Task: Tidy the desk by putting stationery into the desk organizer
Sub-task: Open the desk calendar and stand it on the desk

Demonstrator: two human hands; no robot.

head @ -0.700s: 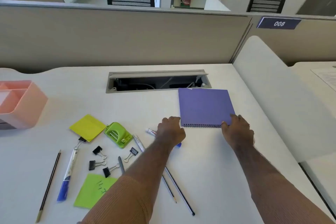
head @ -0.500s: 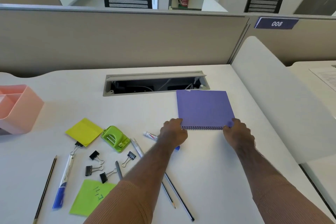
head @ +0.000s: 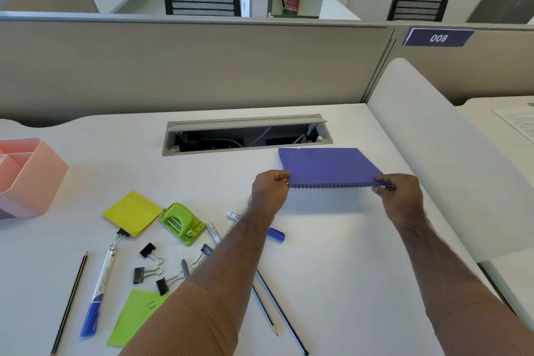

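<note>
Pinching purple notebook (head: 326, 166) by spiral corners, both hands; seemingly clear of worktop (head: 332, 254); keep level toward pink organizer (head: 31, 179).

The person has two bare hands, the left hand (head: 270, 191) and the right hand (head: 400, 196). The arms are bare from the wrists up to the sleeves. Both sleeves (head: 185, 324) are light brown with thin ribbed lines, like a knitted top. No rings or watch show.
</note>
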